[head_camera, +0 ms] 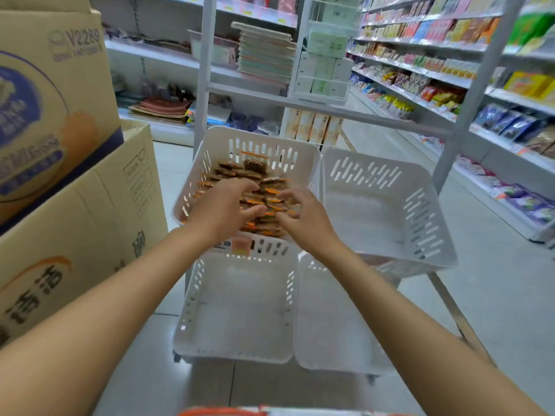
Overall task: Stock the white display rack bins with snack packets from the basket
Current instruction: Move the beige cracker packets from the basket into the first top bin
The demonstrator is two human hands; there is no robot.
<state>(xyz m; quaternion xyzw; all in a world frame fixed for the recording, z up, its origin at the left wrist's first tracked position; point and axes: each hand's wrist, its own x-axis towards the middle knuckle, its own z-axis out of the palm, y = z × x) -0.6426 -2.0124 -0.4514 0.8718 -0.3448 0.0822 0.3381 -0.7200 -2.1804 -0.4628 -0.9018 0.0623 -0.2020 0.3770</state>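
Both forearms (120, 295) are bare along their visible length, as are the left hand (223, 210) and right hand (303, 219).

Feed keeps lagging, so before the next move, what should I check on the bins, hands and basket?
1. Upper left bin holds snack packets: ok.
2. Upper right bin has room: ok, nothing seen in it.
3. Lower left bin and lower right bin stocked: not ok, no packets seen.
4. Left hand and right hand on the packets: ok; grip cannot tell, blurred.
5. Basket supply: cannot tell, only an orange rim shows.
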